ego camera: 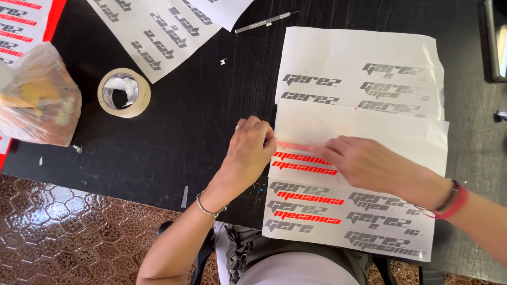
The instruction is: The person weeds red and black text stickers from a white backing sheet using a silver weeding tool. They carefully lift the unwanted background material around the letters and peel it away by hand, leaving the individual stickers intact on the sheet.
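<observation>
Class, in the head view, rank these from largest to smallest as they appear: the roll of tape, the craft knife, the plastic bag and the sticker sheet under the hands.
1. Sticker sheet
2. Plastic bag
3. Roll of tape
4. Craft knife, longer than the roll but far thinner

Black table (200, 116): sticker sheets (359, 68), tape roll (124, 93), bag (39, 97), pen (262, 22).

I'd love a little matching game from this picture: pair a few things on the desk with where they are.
Things:
1. roll of tape
2. craft knife
3. plastic bag
4. left hand

Places:
A. far left edge of the black table
B. top, above the white sticker sheet
C. on the left edge of the sticker sheet
D. between the bag and the sticker sheet

Pairs: 1-D, 2-B, 3-A, 4-C
</observation>
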